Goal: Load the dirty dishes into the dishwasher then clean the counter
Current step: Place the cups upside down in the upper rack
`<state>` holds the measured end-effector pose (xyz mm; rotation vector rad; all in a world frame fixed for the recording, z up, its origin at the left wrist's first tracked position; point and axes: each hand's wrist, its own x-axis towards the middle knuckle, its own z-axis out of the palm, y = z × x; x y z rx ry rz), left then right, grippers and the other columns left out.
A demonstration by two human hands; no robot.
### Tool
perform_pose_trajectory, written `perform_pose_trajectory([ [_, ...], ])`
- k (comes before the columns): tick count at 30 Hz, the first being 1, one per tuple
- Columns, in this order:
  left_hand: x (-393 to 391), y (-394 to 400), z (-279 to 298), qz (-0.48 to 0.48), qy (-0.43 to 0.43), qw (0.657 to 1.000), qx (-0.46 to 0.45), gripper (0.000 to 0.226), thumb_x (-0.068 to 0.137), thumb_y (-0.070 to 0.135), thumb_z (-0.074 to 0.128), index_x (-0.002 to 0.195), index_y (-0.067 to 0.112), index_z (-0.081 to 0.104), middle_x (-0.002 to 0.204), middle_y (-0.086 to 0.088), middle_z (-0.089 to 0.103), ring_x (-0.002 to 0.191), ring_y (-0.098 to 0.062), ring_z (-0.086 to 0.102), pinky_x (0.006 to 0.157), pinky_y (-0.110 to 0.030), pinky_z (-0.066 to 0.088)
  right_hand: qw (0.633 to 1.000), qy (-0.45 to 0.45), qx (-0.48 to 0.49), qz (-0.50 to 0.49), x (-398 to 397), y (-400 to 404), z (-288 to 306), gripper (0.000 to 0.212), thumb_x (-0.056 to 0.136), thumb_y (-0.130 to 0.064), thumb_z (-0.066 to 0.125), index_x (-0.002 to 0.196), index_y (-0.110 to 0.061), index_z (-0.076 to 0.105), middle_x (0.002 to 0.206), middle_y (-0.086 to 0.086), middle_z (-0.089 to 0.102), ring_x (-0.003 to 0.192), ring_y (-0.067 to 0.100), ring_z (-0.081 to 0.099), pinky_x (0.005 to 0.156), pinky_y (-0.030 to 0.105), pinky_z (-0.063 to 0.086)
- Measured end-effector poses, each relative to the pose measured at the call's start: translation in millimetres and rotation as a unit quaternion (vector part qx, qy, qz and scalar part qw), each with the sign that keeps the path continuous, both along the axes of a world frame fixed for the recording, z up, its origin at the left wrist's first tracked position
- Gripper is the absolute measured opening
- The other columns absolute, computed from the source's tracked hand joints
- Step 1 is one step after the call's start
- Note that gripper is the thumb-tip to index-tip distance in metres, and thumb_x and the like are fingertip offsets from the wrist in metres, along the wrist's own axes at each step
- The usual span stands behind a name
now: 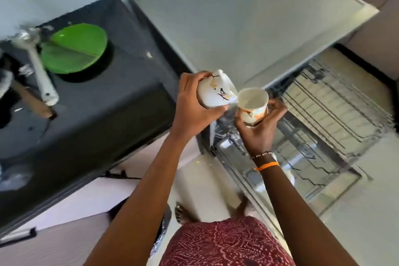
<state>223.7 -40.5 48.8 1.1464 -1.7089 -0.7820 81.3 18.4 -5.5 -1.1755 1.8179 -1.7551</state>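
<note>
The left hand (195,101) gripped a white mug (216,93) with brown and orange markings, fingers curled over its side, the mug tipped so that its mouth leaned toward a second mug; the right hand (262,121) held that second mug (252,104) upright from beneath, fingers wrapped round its lower body, its pale inside open to view; the two rims touched or nearly touched, which of these could not be told. Both mugs hung above the front edge of the open dishwasher (248,28), over its pulled-out wire rack (336,110). On the black counter (103,114) to the left lay two green plates (75,49), overlapping; just beside them a white-handled utensil (41,71) and a wooden handle (30,101). An orange band (266,166) circled the right wrist.
</note>
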Motion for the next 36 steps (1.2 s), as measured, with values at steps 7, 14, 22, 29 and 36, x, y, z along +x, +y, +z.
perform_pose_trajectory([
  [7, -131.2, 21.6, -21.0, -0.203, -0.132, 0.970, -0.030, 0.068, 0.053, 0.014, 0.080, 0.118, 0.009, 0.058, 0.113, -0.010, 0.043, 0.102, -0.006, 0.048, 0.091, -0.011, 0.040, 0.993, 0.042, 0.098, -0.056, -128.8, 66.9, -45.9, 0.061, 0.066, -0.028, 0.069, 0.115, -0.007, 0.039, 0.109, 0.001, 0.040, 0.100, 0.019, 0.048, 0.089, 0.032, 0.044],
  [14, -214.4, 24.6, -105.6, -0.282, -0.268, 0.918, 0.076, 0.076, 0.054, 0.001, 0.078, 0.125, 0.012, 0.051, 0.126, -0.011, 0.040, 0.114, -0.024, 0.048, 0.094, -0.021, 0.040, 0.948, 0.080, 0.309, -0.013, -222.5, 110.7, -106.9, 0.060, 0.061, -0.028, 0.073, 0.114, -0.007, 0.055, 0.111, 0.014, 0.051, 0.098, 0.032, 0.054, 0.086, 0.032, 0.046],
  [22, -254.0, 28.1, -185.0, -0.280, -0.344, 0.880, 0.173, 0.074, 0.062, -0.004, 0.073, 0.128, 0.009, 0.041, 0.127, -0.012, 0.043, 0.114, -0.027, 0.046, 0.088, -0.023, 0.034, 0.886, 0.150, 0.437, 0.040, -245.3, 113.3, -150.5, 0.059, 0.067, -0.026, 0.077, 0.120, -0.014, 0.054, 0.116, 0.013, 0.054, 0.100, 0.036, 0.044, 0.079, 0.037, 0.039],
  [29, -276.3, 28.2, -216.2, -0.322, -0.422, 0.834, 0.154, 0.071, 0.068, -0.008, 0.066, 0.132, 0.013, 0.043, 0.132, -0.009, 0.042, 0.119, -0.027, 0.039, 0.093, -0.031, 0.040, 0.870, 0.140, 0.472, 0.014, -247.0, 103.2, -185.1, 0.058, 0.071, -0.038, 0.074, 0.120, -0.018, 0.051, 0.118, 0.009, 0.052, 0.108, 0.033, 0.042, 0.064, 0.032, 0.040],
  [36, -287.2, 24.4, -237.4, -0.363, -0.439, 0.819, 0.067, 0.075, 0.063, -0.021, 0.055, 0.130, 0.013, 0.048, 0.133, -0.005, 0.047, 0.124, -0.025, 0.041, 0.096, -0.035, 0.044, 0.843, 0.109, 0.524, -0.055, -237.6, 94.1, -200.9, 0.059, 0.078, -0.049, 0.063, 0.120, -0.012, 0.046, 0.122, 0.013, 0.047, 0.110, 0.035, 0.041, 0.068, 0.039, 0.042],
])
